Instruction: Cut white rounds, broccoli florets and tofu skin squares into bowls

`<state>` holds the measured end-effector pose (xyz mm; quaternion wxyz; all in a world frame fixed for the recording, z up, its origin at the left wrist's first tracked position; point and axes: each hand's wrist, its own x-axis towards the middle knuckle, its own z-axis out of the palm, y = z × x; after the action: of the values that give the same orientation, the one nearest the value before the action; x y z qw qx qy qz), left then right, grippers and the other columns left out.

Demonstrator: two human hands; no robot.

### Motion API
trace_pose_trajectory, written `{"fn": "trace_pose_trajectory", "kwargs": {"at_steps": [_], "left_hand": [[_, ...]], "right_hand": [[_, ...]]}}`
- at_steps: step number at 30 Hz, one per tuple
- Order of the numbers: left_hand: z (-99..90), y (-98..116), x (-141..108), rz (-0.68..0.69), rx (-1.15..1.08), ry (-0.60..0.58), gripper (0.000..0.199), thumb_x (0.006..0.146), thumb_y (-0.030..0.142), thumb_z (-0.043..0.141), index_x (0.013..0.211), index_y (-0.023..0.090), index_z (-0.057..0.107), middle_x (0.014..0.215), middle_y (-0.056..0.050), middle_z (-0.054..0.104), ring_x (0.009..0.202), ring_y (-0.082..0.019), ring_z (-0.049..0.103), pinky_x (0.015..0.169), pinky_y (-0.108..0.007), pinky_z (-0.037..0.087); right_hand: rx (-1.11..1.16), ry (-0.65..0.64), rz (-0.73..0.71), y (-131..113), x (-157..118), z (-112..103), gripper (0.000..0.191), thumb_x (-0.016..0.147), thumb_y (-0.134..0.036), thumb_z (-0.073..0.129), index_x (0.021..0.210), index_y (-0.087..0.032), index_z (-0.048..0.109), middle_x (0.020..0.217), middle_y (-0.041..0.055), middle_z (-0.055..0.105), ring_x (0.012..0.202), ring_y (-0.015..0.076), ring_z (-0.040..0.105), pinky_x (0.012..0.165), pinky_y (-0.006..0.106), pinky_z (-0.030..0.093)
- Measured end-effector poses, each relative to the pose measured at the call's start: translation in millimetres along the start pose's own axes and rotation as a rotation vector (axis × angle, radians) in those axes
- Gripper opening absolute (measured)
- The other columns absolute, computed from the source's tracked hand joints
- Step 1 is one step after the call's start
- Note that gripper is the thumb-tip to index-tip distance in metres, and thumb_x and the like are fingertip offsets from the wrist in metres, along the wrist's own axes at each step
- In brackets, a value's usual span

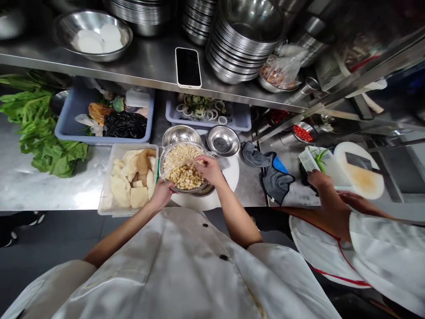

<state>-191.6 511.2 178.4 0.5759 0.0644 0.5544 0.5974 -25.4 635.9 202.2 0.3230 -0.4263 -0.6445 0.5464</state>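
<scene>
Tilted a little above the counter, a metal bowl (161, 165) is filled with small pale-yellow diced pieces (186, 175) and a lighter, finer heap behind them. My left hand (162, 195) grips its left rim, with the thumb on top. Over the bowl's right side, my right hand (211, 170) is closed in a pinch; what its fingertips hold is hidden. Beneath the bowl lies a white round cutting board (233, 177). Two more metal bowls stand behind, one on the left (181, 132) and one on the right (223, 141).
A clear tub (102, 195) of pale chunks stands left. Behind are a blue bin (99, 140) and a tray (245, 123) of sliced rings. A phone (188, 67) lies on the shelf. Grey cloths (277, 179) lie right, near a co-worker's hand (320, 180).
</scene>
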Motion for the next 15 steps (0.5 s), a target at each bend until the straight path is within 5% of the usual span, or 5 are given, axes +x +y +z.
{"fn": "trace_pose_trajectory", "kwargs": {"at_steps": [3,6,10,15], "left_hand": [[6.2,-3.4,2.5,0.014,-0.02,-0.011,0.035,0.046,0.015,0.064,0.081,0.018,0.059,0.06,0.005,0.058,0.047,-0.011,0.052,0.04,-0.021,0.044],[4.1,-5.1,1.7,0.025,-0.04,-0.006,0.039,0.046,0.013,0.064,0.084,0.017,0.06,0.063,0.004,0.062,0.046,-0.012,0.054,0.039,-0.021,0.045],[-3.4,-4.1,-5.4,0.042,-0.05,0.05,0.038,0.045,0.013,0.066,0.082,0.017,0.06,0.057,0.005,0.06,0.041,-0.011,0.052,0.038,-0.021,0.046],[-12.1,-0.5,-16.8,0.06,-0.067,0.139,0.034,0.043,0.013,0.07,0.074,0.017,0.056,0.053,0.006,0.058,0.039,-0.011,0.052,0.037,-0.022,0.049]], "right_hand": [[0.418,0.055,0.154,5.7,26.2,-43.9,0.026,0.075,-0.042,0.08,0.089,-0.024,0.067,0.062,-0.0062,0.056,0.045,0.0074,0.041,0.04,0.018,0.028],[0.527,0.165,0.158,17.7,61.5,-88.7,0.035,0.069,-0.041,0.084,0.089,-0.024,0.061,0.064,-0.0067,0.057,0.046,0.0056,0.041,0.037,0.015,0.025],[0.212,0.261,0.234,47.6,100.7,-121.2,0.032,0.077,-0.047,0.075,0.087,-0.023,0.056,0.064,-0.0062,0.058,0.048,0.0069,0.048,0.039,0.015,0.031],[-0.184,0.12,0.233,76.5,116.6,-133.7,0.022,0.081,-0.04,0.069,0.084,-0.02,0.061,0.073,-0.0019,0.066,0.061,0.0108,0.06,0.06,0.024,0.055]]}}
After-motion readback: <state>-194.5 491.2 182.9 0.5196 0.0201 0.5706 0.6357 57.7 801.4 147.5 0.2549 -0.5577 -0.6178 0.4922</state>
